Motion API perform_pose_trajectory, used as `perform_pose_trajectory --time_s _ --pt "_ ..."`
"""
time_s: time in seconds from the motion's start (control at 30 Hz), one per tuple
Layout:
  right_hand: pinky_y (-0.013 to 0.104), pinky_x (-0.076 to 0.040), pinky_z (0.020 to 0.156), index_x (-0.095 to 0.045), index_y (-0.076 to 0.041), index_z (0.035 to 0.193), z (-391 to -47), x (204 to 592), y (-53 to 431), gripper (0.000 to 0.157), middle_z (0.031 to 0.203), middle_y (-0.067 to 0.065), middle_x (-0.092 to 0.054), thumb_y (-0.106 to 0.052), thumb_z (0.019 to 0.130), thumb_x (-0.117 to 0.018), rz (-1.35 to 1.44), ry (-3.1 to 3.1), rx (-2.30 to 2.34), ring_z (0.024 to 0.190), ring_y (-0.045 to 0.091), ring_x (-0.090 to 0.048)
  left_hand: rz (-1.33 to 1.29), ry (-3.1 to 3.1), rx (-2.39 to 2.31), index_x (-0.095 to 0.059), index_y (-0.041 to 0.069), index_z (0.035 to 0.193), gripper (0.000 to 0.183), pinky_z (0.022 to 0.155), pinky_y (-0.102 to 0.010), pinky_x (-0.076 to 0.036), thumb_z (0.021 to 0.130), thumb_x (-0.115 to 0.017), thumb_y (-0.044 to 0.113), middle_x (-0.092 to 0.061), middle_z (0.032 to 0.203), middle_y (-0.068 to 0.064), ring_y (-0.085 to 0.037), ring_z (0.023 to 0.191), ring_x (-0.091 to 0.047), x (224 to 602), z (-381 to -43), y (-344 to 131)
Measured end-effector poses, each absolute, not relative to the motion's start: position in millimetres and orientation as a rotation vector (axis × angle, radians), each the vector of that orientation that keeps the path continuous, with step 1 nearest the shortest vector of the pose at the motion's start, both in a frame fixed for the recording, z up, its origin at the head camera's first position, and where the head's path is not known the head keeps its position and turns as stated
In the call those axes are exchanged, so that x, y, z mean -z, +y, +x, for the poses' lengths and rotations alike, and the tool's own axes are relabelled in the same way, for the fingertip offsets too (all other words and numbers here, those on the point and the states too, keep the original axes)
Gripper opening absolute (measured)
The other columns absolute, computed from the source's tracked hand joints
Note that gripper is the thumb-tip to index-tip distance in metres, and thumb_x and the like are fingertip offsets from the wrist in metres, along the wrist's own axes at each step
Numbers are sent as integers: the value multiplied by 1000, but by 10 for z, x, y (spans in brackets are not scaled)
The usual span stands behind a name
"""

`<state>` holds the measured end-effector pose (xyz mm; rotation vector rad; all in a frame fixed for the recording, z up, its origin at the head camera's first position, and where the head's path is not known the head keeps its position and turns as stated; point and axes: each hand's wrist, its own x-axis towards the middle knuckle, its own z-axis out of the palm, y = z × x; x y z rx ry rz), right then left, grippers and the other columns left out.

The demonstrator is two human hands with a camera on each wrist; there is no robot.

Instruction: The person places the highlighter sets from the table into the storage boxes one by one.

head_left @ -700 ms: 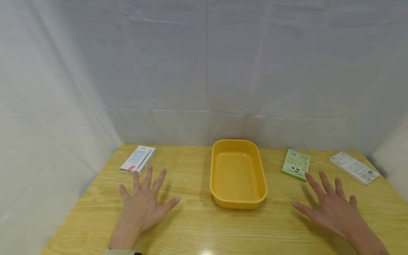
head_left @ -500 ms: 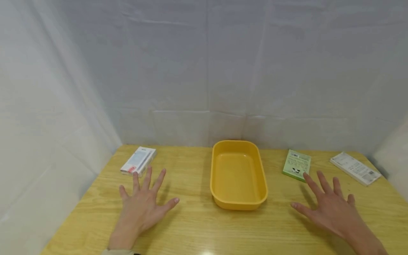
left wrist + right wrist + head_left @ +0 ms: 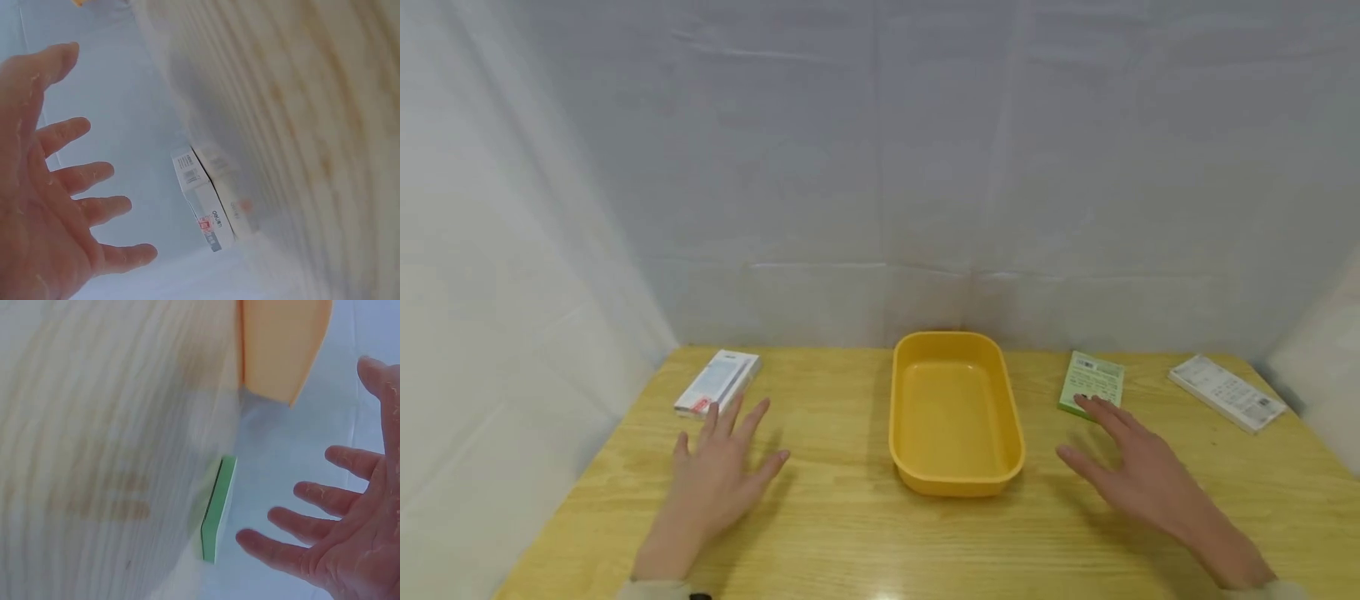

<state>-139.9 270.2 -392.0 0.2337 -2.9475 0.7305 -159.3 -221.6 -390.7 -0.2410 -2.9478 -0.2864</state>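
My left hand (image 3: 715, 483) hovers over the table's left side, fingers spread and holding nothing. Just beyond its fingertips lies a flat white box (image 3: 718, 382) with a pale blue panel and a red mark; the left wrist view shows the same white box (image 3: 209, 203) from its end. My right hand (image 3: 1142, 479) is over the right side, palm down with nothing in it. Its fingertips overlap the near edge of a green box (image 3: 1093, 379) in the head view. In the right wrist view the green box (image 3: 219, 512) lies flat, apart from the extended fingers.
A yellow plastic tub (image 3: 957, 482) stands between the hands, with nothing in it. At the far right lies another white box (image 3: 1225, 392) with print and a barcode. White sheeting (image 3: 880, 167) hangs behind and beside the wooden table (image 3: 850, 542).
My right hand has moved left and slightly forward to the green box, its fingers drawing closer together. The left hand has shifted slightly left. The whole head view has shifted a little.
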Motion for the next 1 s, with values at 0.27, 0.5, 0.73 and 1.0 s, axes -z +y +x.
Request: perform_pose_trajectory --time_s 0.27,0.5,0.73,1.0 --pt "52 -61 84 -42 -13 156 -1507 3893 2538 69 154 24 -48 -50 100 -60 284 -2916 -1037 125 47 -61 -267 -2952 268 -39 18 158 72 103 -87 -23 98 -59 52 -32 163 -25 -56 146 -29 3861 -1670 -2310" --pt "40 -62 75 -43 -14 155 -1599 3886 2423 68 147 23 -56 -49 100 -60 261 -2930 -1172 110 34 -70 -315 -2895 177 -40 17 157 71 102 -86 -28 97 -63 47 -37 161 -26 -58 143 -34 3809 -1756 -2385" --pt "32 -63 70 -37 -12 158 -1675 3891 2363 69 145 25 -56 -46 102 -59 190 -2879 -1545 108 30 -70 -319 -2897 151 -42 16 155 69 102 -84 -30 97 -61 48 -37 160 -28 -57 143 -35 3803 -1881 -2518" --pt "41 -64 73 -31 -7 160 -1713 3899 2308 69 143 27 -56 -39 104 -57 147 -2790 -1873 103 26 -72 -326 -2914 142 -41 14 156 69 102 -85 -29 99 -60 46 -35 160 -28 -57 144 -32 3772 -1964 -2644"
